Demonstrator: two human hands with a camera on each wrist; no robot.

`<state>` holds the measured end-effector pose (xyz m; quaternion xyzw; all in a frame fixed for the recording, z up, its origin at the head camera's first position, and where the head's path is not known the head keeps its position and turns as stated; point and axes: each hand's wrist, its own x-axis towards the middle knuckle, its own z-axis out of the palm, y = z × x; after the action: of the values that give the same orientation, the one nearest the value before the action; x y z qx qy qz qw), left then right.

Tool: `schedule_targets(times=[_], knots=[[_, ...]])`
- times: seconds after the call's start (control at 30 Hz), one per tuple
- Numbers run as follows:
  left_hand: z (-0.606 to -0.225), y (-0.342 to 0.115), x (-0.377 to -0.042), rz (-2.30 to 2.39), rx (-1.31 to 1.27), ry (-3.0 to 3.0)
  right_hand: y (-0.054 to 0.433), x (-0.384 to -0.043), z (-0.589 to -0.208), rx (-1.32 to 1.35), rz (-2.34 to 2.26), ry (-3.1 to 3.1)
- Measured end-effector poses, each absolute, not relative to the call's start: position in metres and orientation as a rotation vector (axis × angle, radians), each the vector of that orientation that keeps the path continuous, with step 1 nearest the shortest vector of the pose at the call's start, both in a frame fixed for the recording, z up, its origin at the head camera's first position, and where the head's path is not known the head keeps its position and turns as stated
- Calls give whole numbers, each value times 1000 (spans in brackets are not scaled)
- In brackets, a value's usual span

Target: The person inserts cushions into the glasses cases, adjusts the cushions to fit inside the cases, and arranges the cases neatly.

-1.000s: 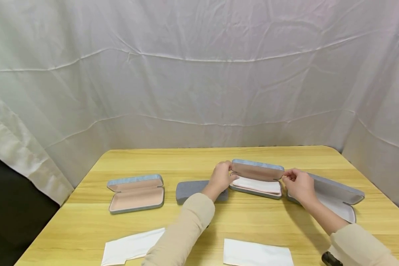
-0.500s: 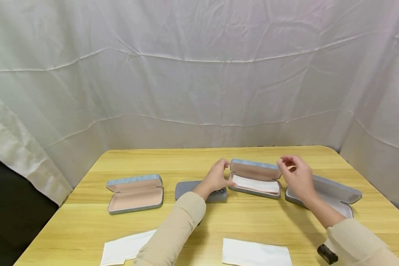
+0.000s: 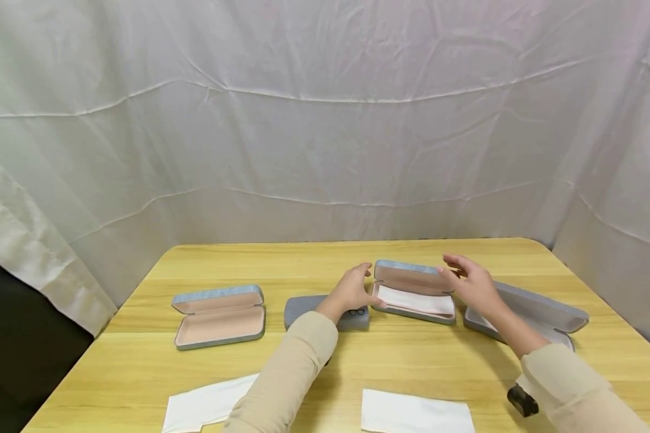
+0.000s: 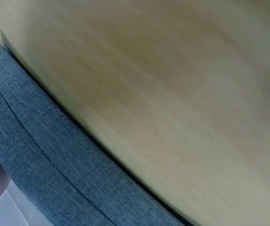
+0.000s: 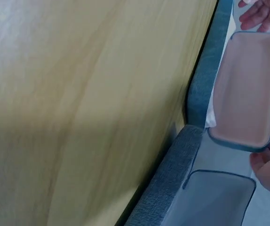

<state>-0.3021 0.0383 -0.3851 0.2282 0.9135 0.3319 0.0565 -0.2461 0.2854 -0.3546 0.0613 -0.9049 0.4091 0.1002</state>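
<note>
A blue eyeglass case [image 3: 414, 278] with a pinkish lining stands with its lid up. Inside its base lies a folded white cloth [image 3: 416, 299]. At the case's left end, my left hand [image 3: 351, 290] has its fingers and thumb spread apart, the thumb by the base rim. My right hand [image 3: 472, 285] is at the other end, fingertips right at the edge of the lid [image 5: 245, 89], thumb in front and fingers higher. In the right wrist view both hands flank that lid.
A shut grey case [image 3: 301, 308] lies beneath my left forearm. Open cases stand at left [image 3: 222, 328] and right [image 3: 538, 305], the right one partly behind my right arm. Two white cloths [image 3: 203, 404] [image 3: 414, 412] lie near the front, the left one partly covered by my sleeve.
My left hand has loosened from the case's end and shifted slightly left. My right hand rose off the lid's right corner, then moved left over it. The case has barely moved.
</note>
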Motion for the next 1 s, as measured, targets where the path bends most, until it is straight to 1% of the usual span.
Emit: schedule_targets(times=[0.33,0.6,1.0], knots=[[-381,43,-301,818,674,2794,290,-252,-360,216,1164,-2754],[-381,45,-298,771,667,2813,290,-250,-364,231,1080,-2759],[-384,45,-289,723,750,2857,291,-240,-367,261,1007,-2715]])
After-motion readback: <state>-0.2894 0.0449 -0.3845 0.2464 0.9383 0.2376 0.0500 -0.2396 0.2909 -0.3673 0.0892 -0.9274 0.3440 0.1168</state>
